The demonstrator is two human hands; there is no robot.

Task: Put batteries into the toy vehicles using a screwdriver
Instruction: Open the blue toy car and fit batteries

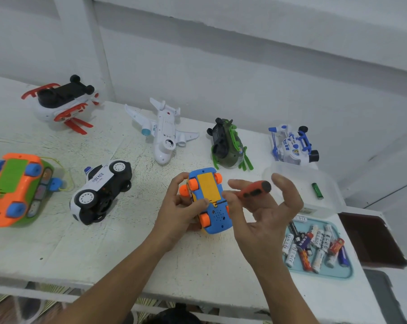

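Observation:
A small blue toy car (215, 215) with orange wheels and a yellow battery cover lies belly-up in the middle of the white table. My left hand (178, 208) grips it from the left, thumb on the cover's near edge. My right hand (263, 211) pinches an orange-handled screwdriver (252, 189) between thumb and forefinger, the other fingers spread. The screwdriver's thin tip rests at the near end of the yellow cover. A light-blue tray (343, 272) of several batteries (314, 246) lies at the right.
Other toys lie upturned around: an orange-green car (13, 190), a police car (102, 191), a white plane (162, 134), a red-rotor helicopter (62, 101), a green helicopter (228, 143), a blue-white one (293, 143). A clear box (298, 181) holds a green battery (317, 190).

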